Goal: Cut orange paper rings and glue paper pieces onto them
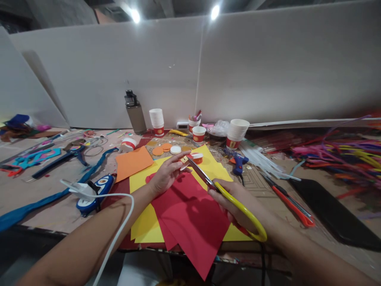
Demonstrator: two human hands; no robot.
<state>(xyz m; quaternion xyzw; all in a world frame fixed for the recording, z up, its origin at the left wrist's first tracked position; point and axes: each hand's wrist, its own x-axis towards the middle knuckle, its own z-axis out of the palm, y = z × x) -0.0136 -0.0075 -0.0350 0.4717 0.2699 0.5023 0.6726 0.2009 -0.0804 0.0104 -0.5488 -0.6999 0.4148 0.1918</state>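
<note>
My left hand (168, 173) pinches a small cut piece of paper cup (184, 159), red and cream, above the paper sheets. My right hand (235, 200) grips yellow-handled scissors (247, 210), whose blades point up and left and meet the cup piece. Under both hands lie red paper sheets (193, 214) on top of yellow sheets (145, 222). Just behind the blades sits a low red and white cup part (197, 157). An orange sheet (133, 162) is left of my left hand.
Stacked paper cups (237, 133), a second cup stack (156, 121) and a bottle (136, 115) stand at the back. A glue gun (239, 162), red cutter (290, 204) and black slab (333, 212) lie right. A white cable (119, 230) crosses above my left forearm.
</note>
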